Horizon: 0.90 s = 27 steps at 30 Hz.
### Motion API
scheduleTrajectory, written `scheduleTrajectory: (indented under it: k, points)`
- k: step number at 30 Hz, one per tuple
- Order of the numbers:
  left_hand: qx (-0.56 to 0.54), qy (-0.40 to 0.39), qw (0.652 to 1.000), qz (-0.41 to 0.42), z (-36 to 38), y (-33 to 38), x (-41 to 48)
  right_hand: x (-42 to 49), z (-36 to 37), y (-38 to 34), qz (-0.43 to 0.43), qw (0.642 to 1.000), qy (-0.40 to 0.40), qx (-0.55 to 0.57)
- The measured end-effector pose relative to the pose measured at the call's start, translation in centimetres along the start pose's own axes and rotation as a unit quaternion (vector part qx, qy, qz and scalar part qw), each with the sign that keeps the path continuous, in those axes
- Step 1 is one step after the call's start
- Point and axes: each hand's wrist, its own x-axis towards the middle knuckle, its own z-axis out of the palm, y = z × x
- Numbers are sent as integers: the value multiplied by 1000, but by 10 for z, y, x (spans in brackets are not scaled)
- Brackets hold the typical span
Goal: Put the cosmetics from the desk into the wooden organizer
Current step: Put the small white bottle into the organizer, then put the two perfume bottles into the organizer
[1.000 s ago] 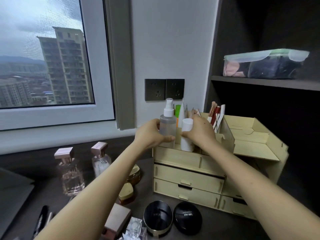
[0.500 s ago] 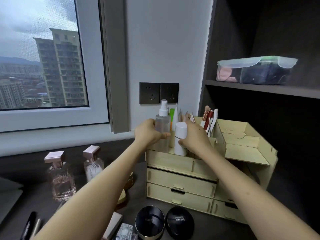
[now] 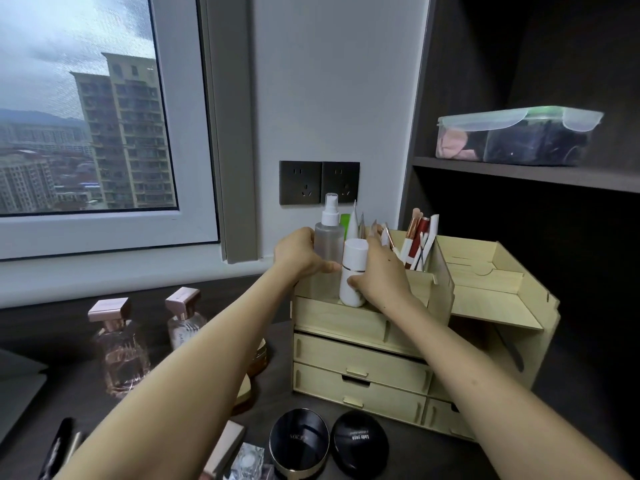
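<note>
Organizer (image 3: 360, 362) on the counter (image 3: 433, 455): spray bottle (image 3: 329, 244) left of capped bottle (image 3: 353, 271) in its top front compartment, brushes (image 3: 417, 237) behind to the right, two compacts (image 3: 299, 441) before it, two perfume bottles (image 3: 119, 348) to its left, lidded box (image 3: 516, 136) on the shelf (image 3: 519, 173) above.
</note>
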Motion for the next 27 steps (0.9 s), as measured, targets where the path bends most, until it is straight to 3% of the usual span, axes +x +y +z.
scheduleTrajectory:
  k: [9,12,16,22,27]
  points:
    - [-22,-13,1000,14,-14,-8,-14,-14,-6,-5,7,1000,-20,-23]
    - [-39,-1,999,9,-42,-22,-28,-28,-16,-16,-49,997,44,-50]
    - [-65,36,997,-18,-88,-56,-63,-67,-19,-46,-143,985,97,21]
    - [-78,112,984,-114,-129,-129,-127,-100,27,-89,-143,970,-158,117]
    - [-18,168,966,-196,-122,-184,-155,-83,88,-124,-102,960,-228,123]
